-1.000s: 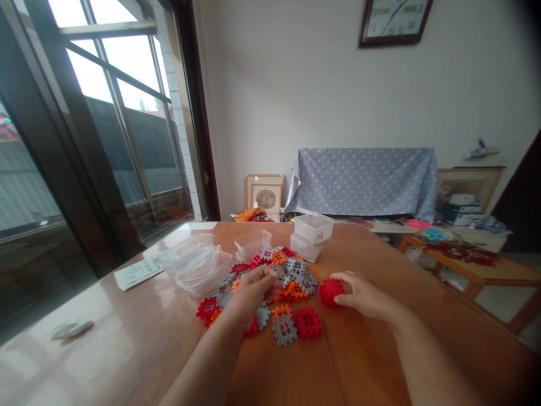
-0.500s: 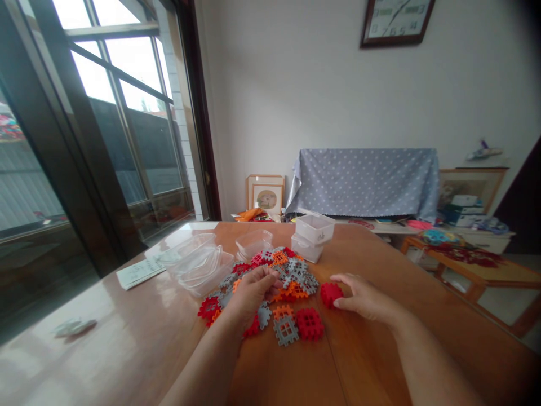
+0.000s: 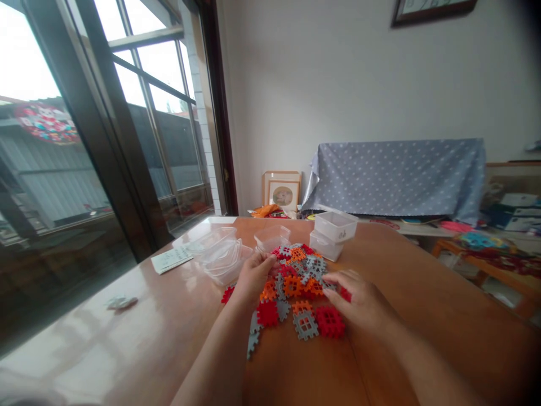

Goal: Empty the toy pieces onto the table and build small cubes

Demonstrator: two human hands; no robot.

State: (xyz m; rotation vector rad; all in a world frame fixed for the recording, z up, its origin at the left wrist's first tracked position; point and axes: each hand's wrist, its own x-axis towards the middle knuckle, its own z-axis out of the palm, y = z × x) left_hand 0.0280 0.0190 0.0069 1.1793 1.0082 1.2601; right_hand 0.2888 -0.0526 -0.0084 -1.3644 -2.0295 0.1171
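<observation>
A pale wall closes the far side of the room, with the lower edge of a dark frame at the top. On the left, a tall window with dark frames lets in daylight. Against the wall stands a piece of furniture under a grey dotted cloth, and beside it a small framed picture leans on the floor.

The brown wooden counter fills the lower half of the view, glossy and reflecting the window. On its far part lie clear plastic lids and tubs, two stacked white tubs, a paper sheet and a small crumpled scrap.

In the middle of the counter sits the pile of waffle blocks, red, orange and grey, lying flat and overlapping. The left hand rests on the pile's left edge, its fingers curled in over blocks; whether they grip one is unclear from here. The right hand lies on the pile's right side, fingers bent down onto a red block that peeps from under them. Another red block lies just before that hand.
</observation>
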